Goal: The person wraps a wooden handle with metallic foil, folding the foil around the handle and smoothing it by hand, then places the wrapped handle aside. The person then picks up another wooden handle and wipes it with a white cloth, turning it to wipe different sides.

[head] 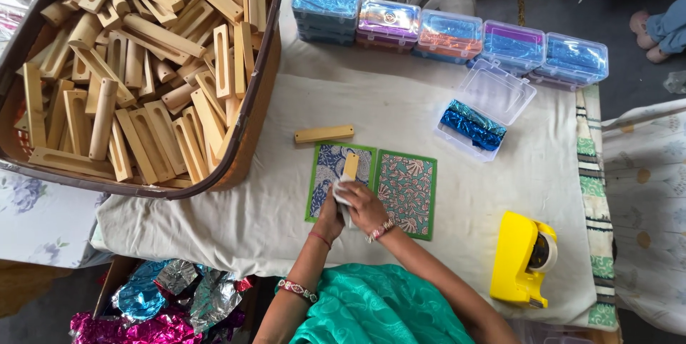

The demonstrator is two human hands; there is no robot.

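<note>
Wooden and pale, a small slotted block [351,166] stands up out of both hands at the near middle of the table, its top end over a blue patterned card [330,172] with a green border. The right hand [364,205] curls around the lower part, fingers wrapped and pressed on a scrap of white cloth [342,192] held against the wood; the left hand [329,217] closes in from the left, fingers bunched at the base, though exactly how they grip is hidden. A pink-and-green floral card [407,194] lies touching the blue one on its right.

Risk, as I read it: the hold is low, the block pokes up free, so a hard rub could tip it out of the fingers and onto the cards. The cloth could also snag in the slot.

Just beyond, a second wooden block [324,134] lies flat on the white table cover [236,222], close enough for a knock from a swinging wrist. Far left, a big basket [254,130] is heaped with more blocks, and its load could spill if bumped. To the right, an open clear box [493,105] holds blue foil, with a row of closed boxes [450,37] along the far edge. A yellow tape dispenser [520,258] sits near right, by the elbow.
</note>
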